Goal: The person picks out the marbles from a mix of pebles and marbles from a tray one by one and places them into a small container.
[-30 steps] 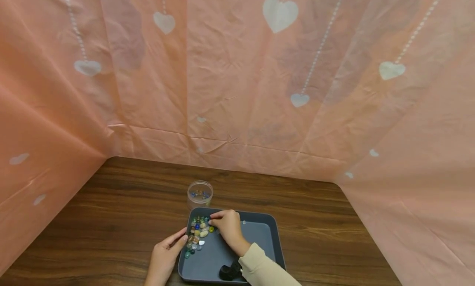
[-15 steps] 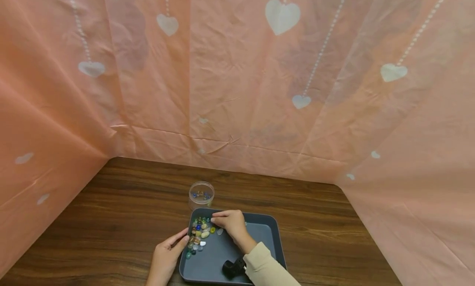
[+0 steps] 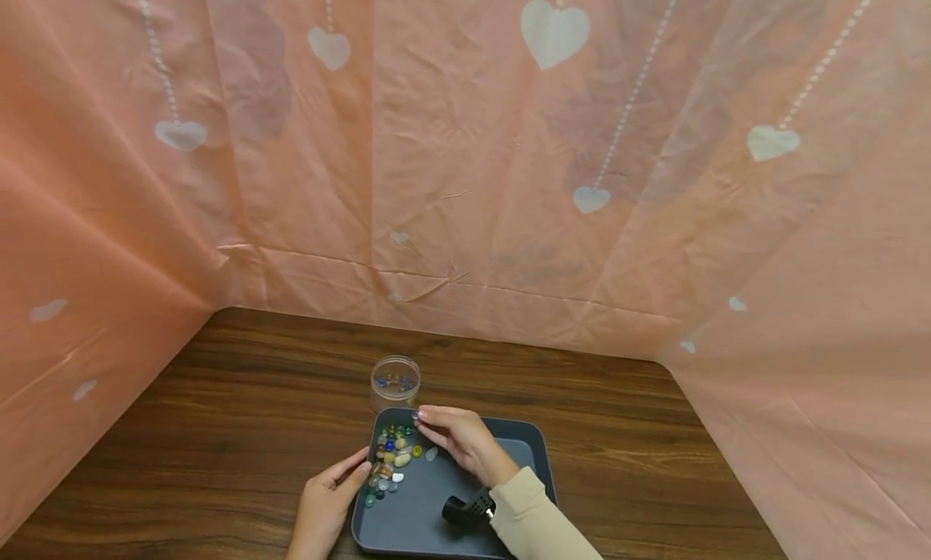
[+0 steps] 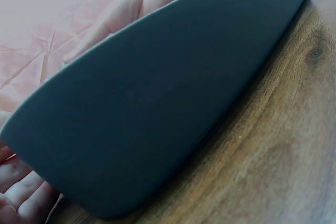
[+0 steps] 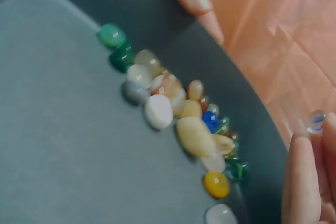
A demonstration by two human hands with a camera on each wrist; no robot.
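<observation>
My left hand [image 3: 327, 495] holds the left wall of a dark grey tray [image 3: 414, 532], thumb at the rim. In the left wrist view its fingers [image 4: 26, 192] lie against the tray's outer wall. My right hand [image 3: 465, 439] is over the tray's back edge. Between its thumb and finger it pinches a clear glass marble [image 5: 317, 120] with a blue swirl. Along the tray's left side lie several stones and marbles, among them a yellow stone [image 5: 216, 184], a white stone [image 5: 158, 112], a large cream stone [image 5: 194, 136] and a green stone [image 5: 112, 35].
A clear round jar [image 3: 395, 381] with several marbles inside stands just behind the tray's back left corner. A black wrist camera [image 3: 465, 509] hangs from the right wrist over the tray. Pink cloth [image 3: 465, 180] with white hearts surrounds the wooden table [image 3: 240, 431].
My right hand has risen from the stones to the tray's back rim, near the jar, and a marble now shows at its fingertips. The left hand stays on the tray.
</observation>
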